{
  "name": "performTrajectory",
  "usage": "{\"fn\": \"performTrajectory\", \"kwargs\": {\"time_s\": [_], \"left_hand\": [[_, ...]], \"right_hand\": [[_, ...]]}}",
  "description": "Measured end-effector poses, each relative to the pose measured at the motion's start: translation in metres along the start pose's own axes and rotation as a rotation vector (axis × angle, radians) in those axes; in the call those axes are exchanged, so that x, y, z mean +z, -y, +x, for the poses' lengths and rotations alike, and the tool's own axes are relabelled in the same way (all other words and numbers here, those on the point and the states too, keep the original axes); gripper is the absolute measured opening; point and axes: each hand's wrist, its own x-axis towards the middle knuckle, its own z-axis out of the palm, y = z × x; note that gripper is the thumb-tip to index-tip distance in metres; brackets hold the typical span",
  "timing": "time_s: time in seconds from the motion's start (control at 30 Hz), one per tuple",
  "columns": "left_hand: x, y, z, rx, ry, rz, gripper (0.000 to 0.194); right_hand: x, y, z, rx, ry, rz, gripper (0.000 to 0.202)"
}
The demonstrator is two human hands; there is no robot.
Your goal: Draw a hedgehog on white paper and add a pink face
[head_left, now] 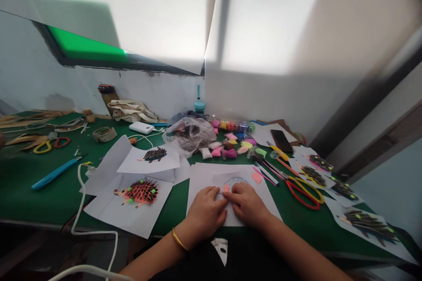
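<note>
On the white paper in front of me lies a dotted hedgehog outline. A small flattened piece of pink clay covers part of its left end. My right hand has its fingers bent and drawn together, the tips pressing on that clay. Close beside it, my left hand rests on the paper with fingers curled together near the clay's left edge; what lies under its thumb and fingertips is hidden. Another lump of pink clay sits to the right of the outline.
Red-and-yellow scissors and pens lie at right, beside several hedgehog pictures. Clay packets and a clear plastic bag are behind. Leftward are a clay-covered hedgehog sheet, a white cable and a blue cutter.
</note>
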Motion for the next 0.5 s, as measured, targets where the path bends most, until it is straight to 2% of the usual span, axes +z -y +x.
{"fn": "performTrajectory", "kwargs": {"time_s": [0.13,0.33,0.5], "left_hand": [[0.0005,0.0006,0.0001,0.006,-0.007,-0.003,0.027],[-0.0032,-0.0019,0.001,-0.004,0.009,-0.005,0.029],[-0.0023,-0.002,0.0015,0.003,0.013,0.01,0.027]], "right_hand": [[-0.001,0.002,0.0016,0.001,0.038,-0.009,0.049],[-0.0014,0.0003,0.0017,0.021,0.003,0.046,0.051],[-0.0045,0.0054,0.0041,0.029,0.055,0.017,0.05]]}}
